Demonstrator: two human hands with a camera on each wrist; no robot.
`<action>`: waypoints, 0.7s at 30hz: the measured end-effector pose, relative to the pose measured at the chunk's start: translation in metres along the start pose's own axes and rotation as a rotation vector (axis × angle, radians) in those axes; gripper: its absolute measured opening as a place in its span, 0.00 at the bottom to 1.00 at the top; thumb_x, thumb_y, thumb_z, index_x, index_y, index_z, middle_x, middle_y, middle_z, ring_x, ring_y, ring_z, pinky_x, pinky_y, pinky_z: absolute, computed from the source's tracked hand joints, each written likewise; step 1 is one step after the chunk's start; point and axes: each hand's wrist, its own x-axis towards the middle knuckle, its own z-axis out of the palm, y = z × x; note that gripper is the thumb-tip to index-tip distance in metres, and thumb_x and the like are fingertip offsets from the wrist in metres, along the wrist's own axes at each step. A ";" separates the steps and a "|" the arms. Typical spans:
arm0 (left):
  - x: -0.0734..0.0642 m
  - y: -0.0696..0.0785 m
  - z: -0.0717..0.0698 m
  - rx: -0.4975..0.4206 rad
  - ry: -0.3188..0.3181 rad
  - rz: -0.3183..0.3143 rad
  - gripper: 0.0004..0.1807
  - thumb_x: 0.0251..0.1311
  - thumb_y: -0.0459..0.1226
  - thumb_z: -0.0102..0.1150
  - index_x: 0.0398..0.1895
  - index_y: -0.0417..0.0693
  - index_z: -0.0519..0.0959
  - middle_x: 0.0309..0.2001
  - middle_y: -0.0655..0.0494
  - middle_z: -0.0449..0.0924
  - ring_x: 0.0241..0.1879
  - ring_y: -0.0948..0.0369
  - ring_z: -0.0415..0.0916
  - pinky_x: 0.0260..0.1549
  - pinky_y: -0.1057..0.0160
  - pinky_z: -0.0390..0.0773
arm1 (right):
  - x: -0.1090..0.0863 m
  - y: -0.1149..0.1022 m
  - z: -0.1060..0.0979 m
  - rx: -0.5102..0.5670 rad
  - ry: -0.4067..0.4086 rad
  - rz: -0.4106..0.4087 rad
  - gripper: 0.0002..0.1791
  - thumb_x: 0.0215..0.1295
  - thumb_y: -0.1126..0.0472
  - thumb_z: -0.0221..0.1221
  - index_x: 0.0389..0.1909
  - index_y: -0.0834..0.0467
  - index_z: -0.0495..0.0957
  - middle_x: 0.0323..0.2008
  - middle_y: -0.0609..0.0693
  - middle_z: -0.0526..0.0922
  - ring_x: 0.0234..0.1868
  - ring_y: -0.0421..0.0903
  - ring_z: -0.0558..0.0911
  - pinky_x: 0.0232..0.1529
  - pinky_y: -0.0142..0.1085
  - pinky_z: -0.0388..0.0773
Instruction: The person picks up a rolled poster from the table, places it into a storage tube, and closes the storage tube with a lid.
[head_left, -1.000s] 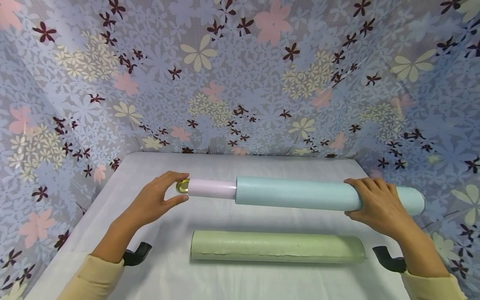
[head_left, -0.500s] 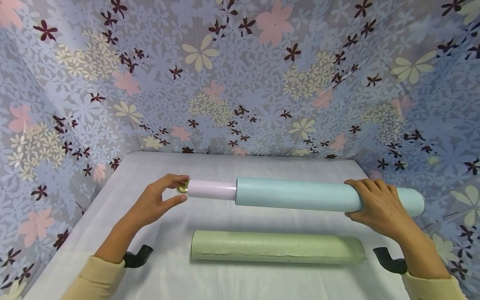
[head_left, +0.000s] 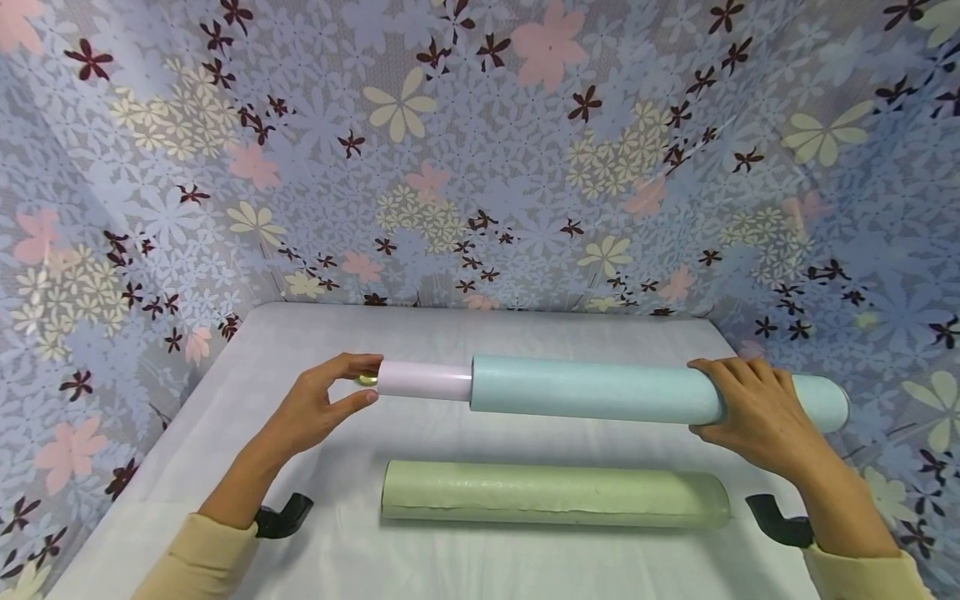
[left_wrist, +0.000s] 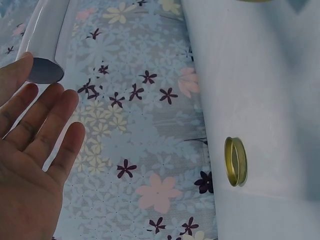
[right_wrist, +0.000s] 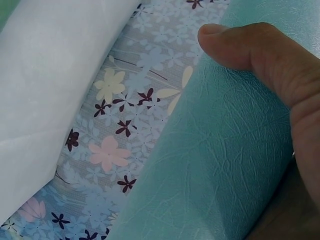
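My right hand grips a teal, leather-textured roll near its right end, thumb below and fingers over the top. The roll lies level above the white table. Out of its left end sticks a narrower, glossy lilac roll. My left hand is at the lilac roll's free end, fingers and thumb spread apart with their tips right at the rim. In the left wrist view the fingers are nearly straight below the hollow end of the lilac roll, and the thumb tip overlaps its rim.
A gold ring is on the white table, mostly hidden behind my left hand in the head view. A pale green roll lies along the front. Floral cloth hangs behind and at both sides.
My left hand has shifted slightly down and right, covering more of the gold ring. The right hand and the teal roll have hardly moved.
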 end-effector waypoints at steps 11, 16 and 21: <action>0.004 0.006 0.013 -0.029 0.003 0.018 0.24 0.56 0.34 0.64 0.58 0.48 0.74 0.52 0.56 0.80 0.49 0.59 0.78 0.50 0.63 0.77 | 0.001 -0.002 0.001 0.001 -0.004 0.006 0.46 0.29 0.55 0.76 0.57 0.53 0.69 0.48 0.60 0.76 0.48 0.64 0.70 0.44 0.58 0.60; 0.008 0.009 0.021 -0.037 0.005 0.035 0.24 0.56 0.34 0.64 0.57 0.48 0.74 0.51 0.55 0.81 0.50 0.60 0.78 0.49 0.62 0.77 | 0.002 -0.004 0.001 0.008 -0.012 0.014 0.46 0.30 0.55 0.76 0.57 0.53 0.68 0.49 0.60 0.76 0.49 0.65 0.69 0.45 0.58 0.60; 0.011 0.013 0.028 -0.036 0.001 0.025 0.24 0.56 0.36 0.64 0.58 0.49 0.74 0.51 0.54 0.80 0.52 0.58 0.77 0.51 0.51 0.77 | 0.003 -0.006 0.002 0.010 -0.017 0.012 0.46 0.30 0.55 0.76 0.58 0.53 0.68 0.49 0.61 0.76 0.50 0.65 0.69 0.46 0.59 0.59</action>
